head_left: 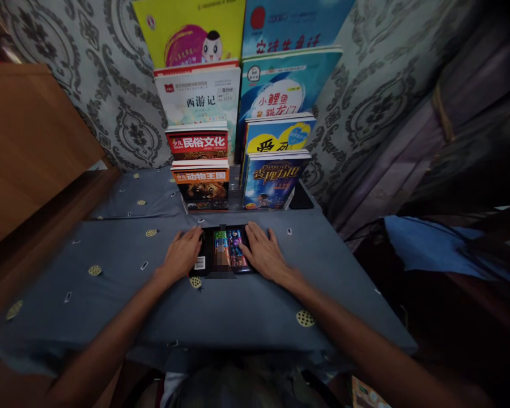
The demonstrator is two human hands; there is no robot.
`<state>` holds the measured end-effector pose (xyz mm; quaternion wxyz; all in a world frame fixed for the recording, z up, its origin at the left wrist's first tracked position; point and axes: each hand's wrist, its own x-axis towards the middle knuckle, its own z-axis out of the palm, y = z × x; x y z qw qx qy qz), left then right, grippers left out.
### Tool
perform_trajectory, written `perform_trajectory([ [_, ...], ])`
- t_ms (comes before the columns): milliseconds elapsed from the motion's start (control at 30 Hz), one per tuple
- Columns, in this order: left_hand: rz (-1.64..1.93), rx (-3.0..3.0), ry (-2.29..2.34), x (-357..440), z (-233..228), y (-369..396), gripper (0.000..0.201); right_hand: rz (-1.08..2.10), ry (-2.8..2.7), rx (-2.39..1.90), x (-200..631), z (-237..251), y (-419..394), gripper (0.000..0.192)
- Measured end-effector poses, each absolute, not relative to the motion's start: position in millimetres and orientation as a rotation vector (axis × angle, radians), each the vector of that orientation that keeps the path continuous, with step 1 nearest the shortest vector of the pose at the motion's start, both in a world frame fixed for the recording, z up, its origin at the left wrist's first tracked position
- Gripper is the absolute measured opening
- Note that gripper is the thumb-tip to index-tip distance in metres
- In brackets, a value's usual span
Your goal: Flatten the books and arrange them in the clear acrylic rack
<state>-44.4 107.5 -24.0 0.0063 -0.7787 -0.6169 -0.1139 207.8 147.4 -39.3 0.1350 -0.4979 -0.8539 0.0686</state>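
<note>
A dark-covered book (208, 249) lies on the cloth-covered table in front of me. A white barcode shows at its left, and bright coloured pictures fill its middle and right. A grey blurred patch hides part of its centre. My left hand (184, 250) rests on the left edge, fingers stretched forward. Flat over the right edge lies my right hand (263, 252), its fingers extended and the thumb reaching in over the pictures. Neither hand is closed around the book.
Several books stand in two stepped columns behind, including an animal book (204, 190) and a blue storybook (272, 180). A black flat object (301, 198) lies beside them. Wooden furniture (34, 147) borders the table's (123, 300) left; a curtain (408, 130) hangs at right.
</note>
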Motion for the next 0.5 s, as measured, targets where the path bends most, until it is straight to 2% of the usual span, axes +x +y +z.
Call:
perform_trajectory([
  [267,-0.655,-2.685,-1.993,-87.3,-25.6,112.4,0.042,0.145,-2.555,-1.459,204.5,-28.2,145.5,0.053],
  [500,-0.75,-2.727,-2.007,-95.2,-30.8,115.0,0.05,0.203,-2.751,-1.038,151.3,-13.4,152.3,0.042],
])
